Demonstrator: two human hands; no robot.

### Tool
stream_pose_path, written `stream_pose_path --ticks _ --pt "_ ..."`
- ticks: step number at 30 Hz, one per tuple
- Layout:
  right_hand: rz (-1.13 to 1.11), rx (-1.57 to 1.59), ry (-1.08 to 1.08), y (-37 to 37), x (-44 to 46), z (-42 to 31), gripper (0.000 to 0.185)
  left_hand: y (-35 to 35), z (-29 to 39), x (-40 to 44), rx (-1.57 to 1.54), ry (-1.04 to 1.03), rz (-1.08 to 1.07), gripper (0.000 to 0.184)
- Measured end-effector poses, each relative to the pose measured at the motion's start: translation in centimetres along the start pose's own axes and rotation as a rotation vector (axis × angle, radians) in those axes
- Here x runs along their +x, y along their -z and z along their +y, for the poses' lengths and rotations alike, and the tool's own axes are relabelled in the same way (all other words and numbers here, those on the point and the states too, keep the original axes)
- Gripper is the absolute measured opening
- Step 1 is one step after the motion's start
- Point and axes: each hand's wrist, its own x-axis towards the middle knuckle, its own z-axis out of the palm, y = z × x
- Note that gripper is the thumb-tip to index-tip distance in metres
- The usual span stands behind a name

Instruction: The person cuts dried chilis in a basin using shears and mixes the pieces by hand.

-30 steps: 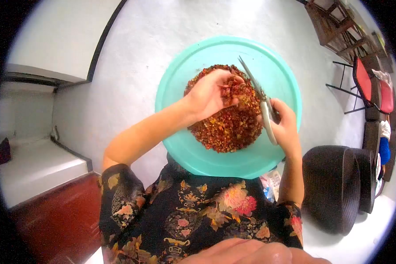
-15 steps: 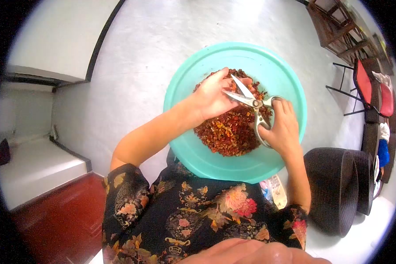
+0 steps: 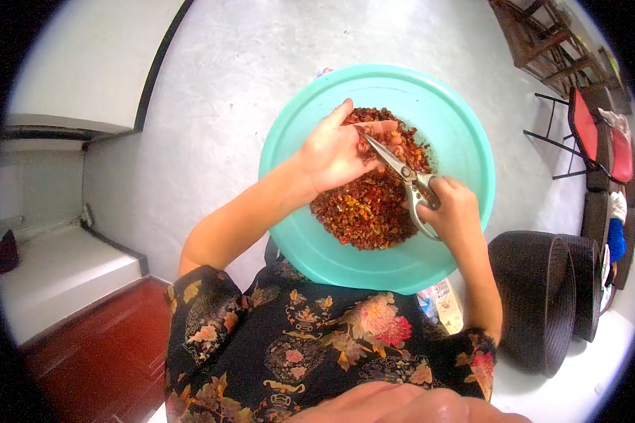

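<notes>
A pair of metal scissors (image 3: 409,175) sits in my right hand (image 3: 453,211), with thumb and fingers through the handles. Its blades are closed together, and their tips point up-left at the palm of my left hand (image 3: 334,150). That hand is turned palm up, thumb and fingers stretched out, over the left part of a turquoise basin (image 3: 466,169). Dark reddish bits lie on its palm and fingers. Below both hands, chopped dried red chillies (image 3: 363,218) with yellow seeds are heaped in the basin.
Two dark woven baskets (image 3: 529,303) stand to the right of my right arm. Further back are a red folding chair (image 3: 584,127) and a wooden rack (image 3: 543,42). A colourful packet (image 3: 441,307) lies under the basin's near edge. A white ledge (image 3: 70,275) runs at the left.
The scissor blades have gone from spread apart to closed. My left hand has shifted slightly left and downward, its fingers still stretched out.
</notes>
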Motion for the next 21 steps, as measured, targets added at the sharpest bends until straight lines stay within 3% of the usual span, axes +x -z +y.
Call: stream_pose_path --ticks 5,7,10,14,21 --pt "-0.046 0.071 -0.131 0.7 -0.2 -1.2 0.041 1.1 0.1 0.2 -0.025 -0.037 0.004 0.068" --pt "-0.011 0.085 -0.142 0.6 -0.2 -1.1 0.046 1.2 0.1 0.2 -0.053 -0.07 0.022 0.05" --pt "-0.003 0.153 -0.166 1.0 -0.3 -1.0 0.053 0.9 0.0 -0.2 0.061 -0.124 0.078 0.037" --pt "-0.036 0.287 -0.214 1.4 -0.4 -1.0 0.055 1.4 0.0 -0.3 0.074 -0.124 0.076 0.033" --pt "-0.045 0.348 -0.267 1.0 -0.6 -0.5 0.054 0.8 0.0 -0.9 0.043 -0.027 -0.125 0.042"
